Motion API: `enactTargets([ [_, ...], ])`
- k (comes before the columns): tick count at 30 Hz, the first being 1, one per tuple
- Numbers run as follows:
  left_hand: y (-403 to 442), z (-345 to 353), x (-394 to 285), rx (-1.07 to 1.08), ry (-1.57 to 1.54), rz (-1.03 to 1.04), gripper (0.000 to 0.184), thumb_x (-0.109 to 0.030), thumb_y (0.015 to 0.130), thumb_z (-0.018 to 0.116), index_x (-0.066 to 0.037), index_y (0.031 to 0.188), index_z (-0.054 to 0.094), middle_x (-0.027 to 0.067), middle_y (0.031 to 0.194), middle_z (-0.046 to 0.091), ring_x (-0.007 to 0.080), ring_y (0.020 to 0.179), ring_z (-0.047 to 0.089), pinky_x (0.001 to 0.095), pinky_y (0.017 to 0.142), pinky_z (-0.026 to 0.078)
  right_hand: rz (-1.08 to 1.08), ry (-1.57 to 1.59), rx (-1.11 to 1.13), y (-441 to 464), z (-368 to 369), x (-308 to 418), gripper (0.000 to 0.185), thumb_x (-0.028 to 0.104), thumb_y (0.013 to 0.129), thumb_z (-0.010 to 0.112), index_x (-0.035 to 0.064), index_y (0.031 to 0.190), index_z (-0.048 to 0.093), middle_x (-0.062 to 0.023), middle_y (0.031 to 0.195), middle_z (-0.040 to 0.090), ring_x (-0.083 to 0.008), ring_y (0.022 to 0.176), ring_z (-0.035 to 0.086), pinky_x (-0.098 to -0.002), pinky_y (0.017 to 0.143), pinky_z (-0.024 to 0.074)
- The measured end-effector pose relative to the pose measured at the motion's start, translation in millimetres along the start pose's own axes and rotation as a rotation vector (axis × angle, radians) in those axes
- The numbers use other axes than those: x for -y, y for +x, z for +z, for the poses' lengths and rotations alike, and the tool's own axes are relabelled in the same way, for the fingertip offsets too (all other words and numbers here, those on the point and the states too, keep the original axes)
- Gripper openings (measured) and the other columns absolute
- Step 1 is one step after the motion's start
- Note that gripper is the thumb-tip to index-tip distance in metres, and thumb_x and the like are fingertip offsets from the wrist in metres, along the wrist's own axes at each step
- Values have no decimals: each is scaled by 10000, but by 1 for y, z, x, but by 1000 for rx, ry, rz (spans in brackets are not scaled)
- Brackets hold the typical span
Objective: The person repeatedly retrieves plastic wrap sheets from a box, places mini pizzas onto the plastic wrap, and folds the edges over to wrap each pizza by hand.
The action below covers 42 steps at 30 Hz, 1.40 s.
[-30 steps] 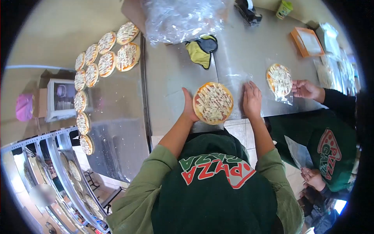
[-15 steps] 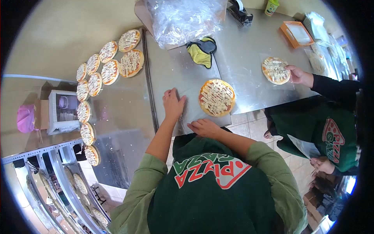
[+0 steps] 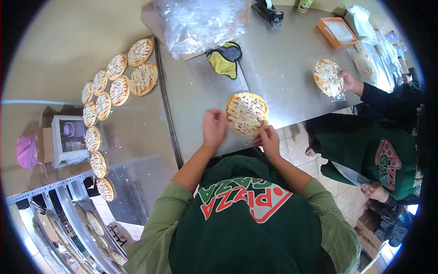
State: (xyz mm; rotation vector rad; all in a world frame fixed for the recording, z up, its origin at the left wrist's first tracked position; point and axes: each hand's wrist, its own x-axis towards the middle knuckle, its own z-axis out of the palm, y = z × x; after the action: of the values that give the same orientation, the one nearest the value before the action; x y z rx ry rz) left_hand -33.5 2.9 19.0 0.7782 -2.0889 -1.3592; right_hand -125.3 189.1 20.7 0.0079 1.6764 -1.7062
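A round pizza (image 3: 246, 113) with sauce and pale shredded topping lies near the front edge of the metal table (image 3: 191, 86), in front of me. My right hand (image 3: 268, 139) is at its lower right edge, fingers pinched together; whether anything thin is between them I cannot make out. Just left of the pizza is my left hand (image 3: 214, 128), slightly blurred, its fingers loosely spread and holding nothing visible. A yellow and black cloth item (image 3: 223, 59) lies beyond the pizza.
Several pizzas (image 3: 143, 78) lie in rows at the left. A heap of clear plastic bags (image 3: 200, 23) and a tape dispenser (image 3: 268, 13) are at the back. At right, a co-worker's hand (image 3: 350, 82) holds a pizza (image 3: 328, 76). A rack (image 3: 68, 205) stands lower left.
My right hand left the pizza's right side, came near the table's front edge, then moved to the pizza's lower right edge. My left hand let go of the pizza and is now beside it.
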Motion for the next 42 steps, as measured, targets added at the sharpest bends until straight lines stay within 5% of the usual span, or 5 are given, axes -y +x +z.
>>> enactTargets([
  [10,3,51,-17,381,869,231,1074,-660,610,608,-1,1364,221,242,1425,142,373,1331,121,596,1017,85,-759,-843,-586,79,-65,91,442,169,721,681,25,1101,507,-121,908,563,-241,779,572,-335,698,469],
  [25,34,35,-1,-244,90,102,551,-88,846,400,4,1363,232,247,1406,192,334,1320,190,472,1064,130,-966,-1225,361,32,13,9,381,109,762,487,36,1136,488,-118,931,508,-270,881,534,-367,747,446],
  [31,38,28,-38,634,671,589,519,-219,868,454,-104,1352,308,228,1389,243,354,1299,230,481,1050,171,-1155,-1403,329,5,17,6,291,160,744,542,61,1016,568,-108,911,513,-233,888,531,-354,719,423],
  [37,12,16,-17,321,753,128,582,-331,877,468,-80,1364,272,225,1385,252,349,1297,232,450,1057,171,-881,-975,143,30,-6,32,254,158,741,589,57,973,578,-113,957,572,-285,903,541,-398,807,423],
  [42,-25,28,6,-18,-369,-470,597,-297,907,440,37,1347,214,252,1349,278,329,1261,285,372,1045,222,-187,-865,140,99,-10,58,445,356,772,585,-17,1008,530,-219,935,581,-349,870,562,-396,780,436],
])
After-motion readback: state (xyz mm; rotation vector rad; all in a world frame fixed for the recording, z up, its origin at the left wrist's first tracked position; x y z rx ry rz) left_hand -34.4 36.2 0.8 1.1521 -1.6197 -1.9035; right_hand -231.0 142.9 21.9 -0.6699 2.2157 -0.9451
